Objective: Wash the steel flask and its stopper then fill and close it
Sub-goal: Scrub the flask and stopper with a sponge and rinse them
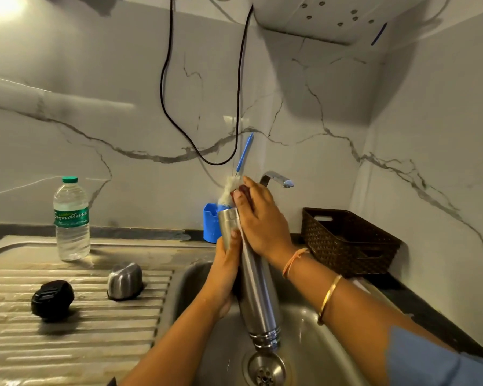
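The tall brushed-steel flask (pixel 258 288) hung tilted over the basin of the stainless steel sink (pixel 318 327). Its open mouth pointed up and away, and its lower end, ringed with shiny grooved bands, sat just above the round drain (pixel 265 369). Its body was smooth and matte grey with a pale streak of reflected light along its length.

The left hand (pixel 223 274) gripped the flask from the left side, with the fingers wrapped round the upper body below the mouth. The right hand (pixel 260 221) lay against the neck above that grip. Its fingertips pinched the blue-handled bottle brush (pixel 244 151) at its white bristle head, right at the mouth, though blur hid the exact hold.

Well to the left of the grip, on the ribbed drainboard, lay the round black stopper (pixel 52 299) and the domed steel cup cap (pixel 124 281). Further back stood a clear plastic water bottle with a green cap (pixel 71 218). Just behind the gripped neck stood a blue plastic container (pixel 211 227). A chrome tap (pixel 276 179) rose beyond the right hand, and a dark brown woven basket (pixel 349 240) sat to the right.
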`<state>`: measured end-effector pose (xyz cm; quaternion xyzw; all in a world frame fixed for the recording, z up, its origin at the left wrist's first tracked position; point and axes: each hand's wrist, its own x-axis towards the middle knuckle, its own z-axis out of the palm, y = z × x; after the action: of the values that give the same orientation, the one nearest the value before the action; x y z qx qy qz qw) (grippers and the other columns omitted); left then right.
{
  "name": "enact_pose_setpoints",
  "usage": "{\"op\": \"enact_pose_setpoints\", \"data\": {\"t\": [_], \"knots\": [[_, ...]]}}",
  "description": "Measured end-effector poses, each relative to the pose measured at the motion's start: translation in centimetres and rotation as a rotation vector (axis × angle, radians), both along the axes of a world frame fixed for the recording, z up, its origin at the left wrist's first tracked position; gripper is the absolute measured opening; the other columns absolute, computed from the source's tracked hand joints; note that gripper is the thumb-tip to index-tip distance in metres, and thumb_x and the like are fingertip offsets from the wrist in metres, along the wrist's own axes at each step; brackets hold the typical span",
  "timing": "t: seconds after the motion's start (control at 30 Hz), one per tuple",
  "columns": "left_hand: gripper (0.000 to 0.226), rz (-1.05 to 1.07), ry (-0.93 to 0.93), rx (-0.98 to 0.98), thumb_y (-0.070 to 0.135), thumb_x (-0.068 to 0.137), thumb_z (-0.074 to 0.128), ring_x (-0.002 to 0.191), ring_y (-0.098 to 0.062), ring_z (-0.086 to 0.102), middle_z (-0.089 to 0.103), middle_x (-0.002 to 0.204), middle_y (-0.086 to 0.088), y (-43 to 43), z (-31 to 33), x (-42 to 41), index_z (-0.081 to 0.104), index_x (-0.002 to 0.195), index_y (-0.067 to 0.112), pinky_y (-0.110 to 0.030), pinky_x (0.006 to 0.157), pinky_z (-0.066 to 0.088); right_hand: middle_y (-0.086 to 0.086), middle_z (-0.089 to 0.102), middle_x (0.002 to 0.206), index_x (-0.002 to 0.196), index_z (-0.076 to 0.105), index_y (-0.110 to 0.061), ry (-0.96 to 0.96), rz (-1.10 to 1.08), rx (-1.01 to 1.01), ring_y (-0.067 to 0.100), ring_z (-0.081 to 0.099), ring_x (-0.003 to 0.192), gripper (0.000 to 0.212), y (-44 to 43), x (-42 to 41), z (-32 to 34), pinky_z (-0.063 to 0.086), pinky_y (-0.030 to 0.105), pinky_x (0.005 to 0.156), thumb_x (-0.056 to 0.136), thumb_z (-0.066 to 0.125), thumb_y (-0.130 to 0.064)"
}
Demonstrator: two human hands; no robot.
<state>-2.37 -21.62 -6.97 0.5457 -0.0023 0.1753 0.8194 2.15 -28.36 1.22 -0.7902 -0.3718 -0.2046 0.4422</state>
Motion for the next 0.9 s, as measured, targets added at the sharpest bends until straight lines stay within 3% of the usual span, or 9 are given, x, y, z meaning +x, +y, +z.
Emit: {"op": "enact_pose_setpoints", "data": {"t": [0.1,0.17,0.33,0.5,0.6,0.67,0.73,0.83,0.9], "knots": [[0.093,0.039,-0.038,0.011,0.074,0.048,0.073,0.099,-0.025,0.067,0.067,0.112,-0.011,-0.2,-0.6,0.0,0.047,0.125,0.029,-0.042,0.082,0.056,-0.003,0.038,0.144,0.147,0.026,-0.027,0.079,0.054,0.062,0.013,0.044,0.127,0.051,-0.4,-0.5,-1.3,0.040,0.024,0.093,0.099,0.031,-0.042],[0.079,0.036,-0.065,-0.074,0.061,0.062,0.072,0.101,-0.027,0.067,0.067,0.113,-0.012,-0.1,-0.3,-0.1,0.047,0.129,0.027,-0.043,0.082,0.056,-0.005,0.042,0.143,0.144,0.030,-0.032,0.175,0.098,0.087,0.014,0.046,0.126,0.049,-0.9,-0.7,-2.3,0.041,0.030,0.099,0.098,0.028,-0.047],[0.091,0.157,-0.027,-0.330,0.065,0.055,0.072,0.090,-0.029,0.069,0.067,0.111,-0.016,1.9,0.8,0.0,0.048,0.129,0.018,-0.034,0.063,0.056,-0.010,0.064,0.097,0.103,0.057,-0.032,0.433,0.119,0.042,0.012,0.062,0.094,0.040,-3.4,-1.5,-7.7,0.047,0.030,0.089,0.092,0.027,-0.055],[0.075,0.293,0.061,-0.416,0.065,0.068,0.060,0.089,-0.029,0.065,0.064,0.107,-0.015,2.0,0.5,0.1,0.044,0.127,0.021,-0.037,0.066,0.052,-0.009,0.048,0.136,0.140,0.035,-0.033,0.248,-0.012,-0.115,0.007,0.051,0.115,0.049,-4.2,-3.0,-10.1,0.043,0.027,0.099,0.096,0.026,-0.050],[0.075,0.308,0.050,-0.329,0.071,0.071,0.058,0.089,-0.034,0.067,0.064,0.107,-0.018,1.7,0.3,0.1,0.042,0.126,0.023,-0.044,0.073,0.055,-0.008,0.036,0.146,0.148,0.020,-0.030,0.005,0.008,-0.177,0.009,0.050,0.119,0.061,-2.9,-3.6,-8.8,0.049,0.029,0.094,0.094,0.018,-0.059],[0.086,0.234,0.018,-0.190,0.077,0.063,0.059,0.094,-0.036,0.067,0.065,0.111,-0.021,0.9,0.2,-0.1,0.047,0.126,0.019,-0.051,0.083,0.054,-0.005,0.036,0.146,0.147,0.022,-0.029,-0.061,-0.006,-0.117,0.010,0.052,0.118,0.068,-1.7,-3.3,-7.5,0.051,0.031,0.091,0.089,0.013,-0.064],[0.071,0.187,-0.027,-0.097,0.071,0.073,0.053,0.098,-0.035,0.066,0.066,0.111,-0.020,-0.2,0.2,-0.5,0.054,0.121,0.018,-0.053,0.089,0.052,-0.004,0.040,0.143,0.144,0.028,-0.025,-0.080,-0.033,0.002,0.012,0.052,0.118,0.063,-0.7,-2.5,-5.4,0.050,0.029,0.090,0.093,0.019,-0.059],[0.051,0.161,0.002,-0.026,0.058,0.079,0.045,0.100,-0.037,0.065,0.067,0.106,-0.021,-1.1,0.0,-0.4,0.057,0.109,0.019,-0.049,0.091,0.051,-0.005,0.049,0.125,0.136,0.043,-0.020,0.005,-0.028,0.128,0.006,0.053,0.105,0.042,-0.6,-1.0,-1.4,0.041,0.013,0.078,0.100,0.035,-0.039],[0.061,0.147,0.022,0.050,0.065,0.075,0.050,0.100,-0.035,0.065,0.066,0.108,-0.020,-1.2,0.2,-0.2,0.054,0.113,0.018,-0.047,0.091,0.052,-0.009,0.052,0.106,0.126,0.052,-0.019,0.164,0.022,0.186,-0.002,0.051,0.086,0.037,-0.8,0.0,0.6,0.041,0.010,0.074,0.100,0.035,-0.038]]}}
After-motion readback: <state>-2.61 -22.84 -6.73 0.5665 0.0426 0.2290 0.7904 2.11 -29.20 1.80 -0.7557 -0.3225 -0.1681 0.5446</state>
